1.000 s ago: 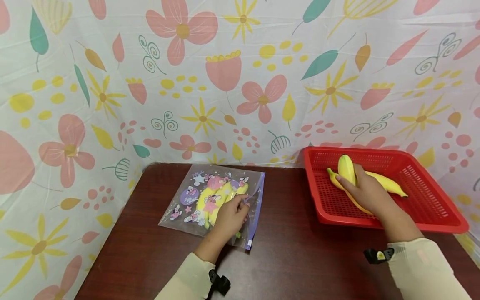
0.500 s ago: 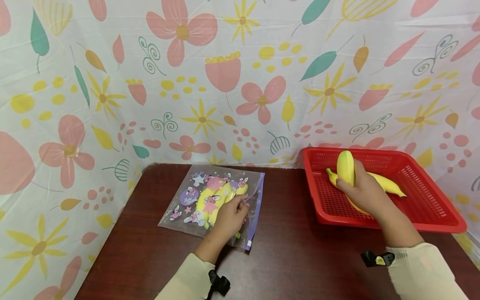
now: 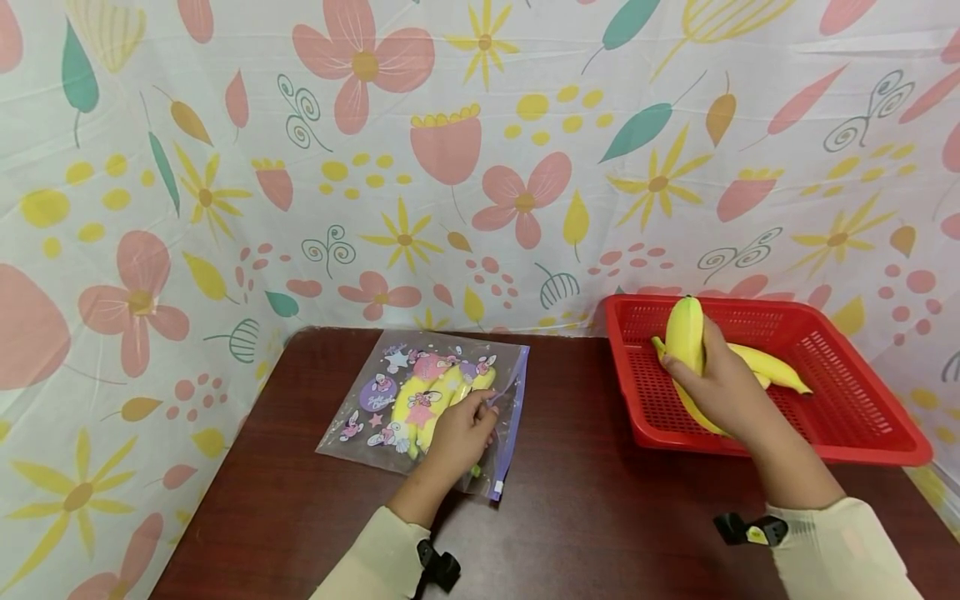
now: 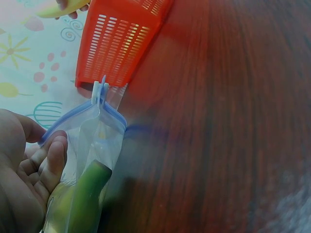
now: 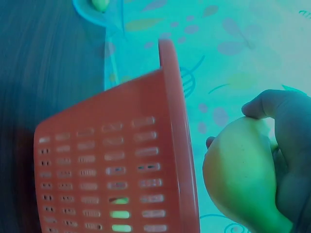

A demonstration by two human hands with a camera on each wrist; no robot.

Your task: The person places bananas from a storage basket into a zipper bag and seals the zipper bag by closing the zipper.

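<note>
On the left of the table lies a clear printed zip bag point(image 3: 378, 393) with several yellow bananas point(image 3: 408, 400) inside. My left hand point(image 3: 459, 437) pinches its purple zip edge between thumb and fingers, as the left wrist view shows. A green-stemmed banana point(image 4: 90, 191) shows through the plastic beside that hand. A white slider point(image 3: 498, 486) sits at the zip's near end. Over the red basket point(image 3: 840, 452), my right hand point(image 3: 723, 387) grips a banana point(image 3: 684, 329) whose green tip points up. In the right wrist view this banana point(image 5: 240, 170) is beside the basket's rim.
Another banana point(image 3: 776, 368) lies in the basket behind the right hand. A green-tipped end point(image 3: 658, 345) shows left of the held one. Dark brown table point(image 3: 570, 500) lies between bag and basket. A patterned cloth point(image 3: 465, 167) hangs close behind both.
My right hand has lifted its banana slightly and drawn it a little to the left and towards me. The left hand and the bag have stayed put.
</note>
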